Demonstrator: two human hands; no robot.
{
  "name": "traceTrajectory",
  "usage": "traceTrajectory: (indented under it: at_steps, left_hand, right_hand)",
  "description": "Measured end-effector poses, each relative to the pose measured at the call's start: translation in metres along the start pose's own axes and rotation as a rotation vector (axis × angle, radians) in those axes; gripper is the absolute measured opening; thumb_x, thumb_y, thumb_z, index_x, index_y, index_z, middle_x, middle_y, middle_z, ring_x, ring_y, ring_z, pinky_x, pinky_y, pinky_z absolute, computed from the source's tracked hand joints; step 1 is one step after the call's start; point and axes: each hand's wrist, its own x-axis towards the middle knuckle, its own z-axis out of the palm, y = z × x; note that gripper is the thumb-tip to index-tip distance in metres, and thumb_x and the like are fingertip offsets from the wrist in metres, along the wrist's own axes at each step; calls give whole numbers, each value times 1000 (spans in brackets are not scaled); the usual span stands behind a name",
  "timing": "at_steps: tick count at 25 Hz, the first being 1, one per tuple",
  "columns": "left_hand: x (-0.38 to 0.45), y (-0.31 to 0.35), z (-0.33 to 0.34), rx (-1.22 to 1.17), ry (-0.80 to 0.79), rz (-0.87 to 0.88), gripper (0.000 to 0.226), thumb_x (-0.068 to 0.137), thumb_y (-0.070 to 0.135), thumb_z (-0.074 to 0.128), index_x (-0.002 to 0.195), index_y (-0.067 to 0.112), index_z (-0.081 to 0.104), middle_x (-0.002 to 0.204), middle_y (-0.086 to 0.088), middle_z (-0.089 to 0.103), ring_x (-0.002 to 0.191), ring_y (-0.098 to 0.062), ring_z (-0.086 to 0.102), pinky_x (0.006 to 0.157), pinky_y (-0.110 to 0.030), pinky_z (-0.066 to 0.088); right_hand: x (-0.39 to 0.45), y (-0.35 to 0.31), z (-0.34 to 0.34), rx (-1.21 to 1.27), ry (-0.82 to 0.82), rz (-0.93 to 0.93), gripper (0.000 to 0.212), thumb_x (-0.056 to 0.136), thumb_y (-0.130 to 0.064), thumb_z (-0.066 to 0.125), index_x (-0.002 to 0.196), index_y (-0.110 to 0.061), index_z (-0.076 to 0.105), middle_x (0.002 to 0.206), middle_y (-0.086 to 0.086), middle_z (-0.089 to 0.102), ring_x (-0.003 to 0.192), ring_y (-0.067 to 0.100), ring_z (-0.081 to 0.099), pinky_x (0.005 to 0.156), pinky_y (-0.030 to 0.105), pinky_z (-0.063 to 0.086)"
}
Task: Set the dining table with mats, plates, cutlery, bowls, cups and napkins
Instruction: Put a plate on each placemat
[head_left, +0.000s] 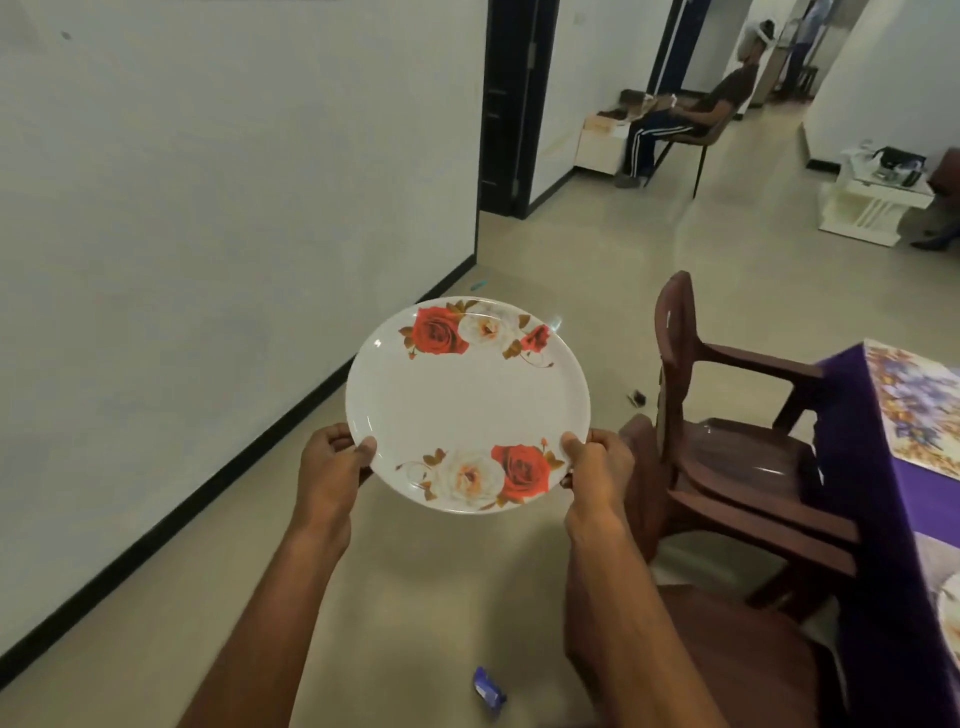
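Note:
A white round plate (467, 400) with red and cream roses at its far and near rims is held level in front of me, above the floor. My left hand (332, 467) grips its near-left rim with the thumb on top. My right hand (597, 473) grips the near-right rim the same way. The dining table (852, 415), under a purple cloth, reaches in from the right edge. A floral mat (914, 410) lies on it. A second mat and part of a plate (950, 608) show at the lower right edge.
Brown plastic chairs (727, 436) stand stacked between me and the table. A white wall (208, 208) runs along the left. A small blue object (488, 693) lies on the floor below. A seated person (680, 119) and a white side table (872, 202) are far off.

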Motion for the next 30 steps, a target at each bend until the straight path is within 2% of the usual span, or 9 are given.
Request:
traceTrajectory:
  at_steps: [1,7,10,11,17,20,22,26,30]
  left_hand:
    - [4,6,1,5,9,-3,26,95,-1,61,122,2,60,112,-14,71,98,-23,71,81,-31,56]
    - [167,40,36,11,-71,-30,25,96,0,62,120,3,60,114,-16,71,103,-27,70,88,-37,57]
    - [283,59,82,76,-120,-40,28,96,-2,61,124,0,56,115,-17,69,102,-29,70,78,-34,57]
    - [281,66,77,68,-103,-29,30,96,-2,61,126,-1,56,115,-18,69,99,-29,71,73,-33,57]
    - [456,117,233,109,-329,-37,31,96,-4,59,127,-2,56,118,-18,67,97,-23,68,74,-31,56]
    - [517,137,310,86,-422,-21,22,97,-4,58,117,1,62,112,-13,70,96,-20,69,71,-26,58]
    - [581,144,381,98,-529,-14,19,97,-4,58,114,2,64,110,-11,71,99,-21,69,75,-29,58]
    - [664,156,488,111,-621,-32,25,95,-5,59,121,-3,59,113,-18,71,96,-23,71,78,-33,58]
    - [729,187,620,131,-774,-41,13,97,-7,57,104,2,64,98,-12,73,87,-21,70,76,-30,56]
  right_hand:
    - [-2,-5,7,-2,1,12,10,86,0,66,95,-3,64,88,15,71,68,22,61,52,30,45]
    - [111,-27,129,7,51,11,6,85,-7,65,90,-9,64,90,12,72,73,25,63,55,32,46]
    - [200,-43,190,36,85,29,6,85,-9,66,89,-12,63,89,12,73,74,26,66,56,32,47]
    - [194,-46,198,14,66,21,6,85,-10,66,89,-12,63,89,13,73,73,25,66,55,32,47]
    - [357,-123,252,89,216,-38,6,90,-7,66,95,-9,62,91,12,71,78,23,68,52,28,47]
    - [423,-151,261,114,290,-53,10,90,-6,66,97,-5,60,92,13,71,77,23,66,52,29,47]
    - [492,-174,274,148,385,-88,9,89,-5,67,95,-6,60,91,14,71,74,24,65,52,28,46]
    - [578,-212,284,126,537,-100,7,91,-6,66,96,-5,61,91,12,70,72,23,65,54,31,47]
    - [669,-262,284,164,692,-117,8,90,-8,68,93,-5,61,90,12,71,74,26,66,54,32,47]
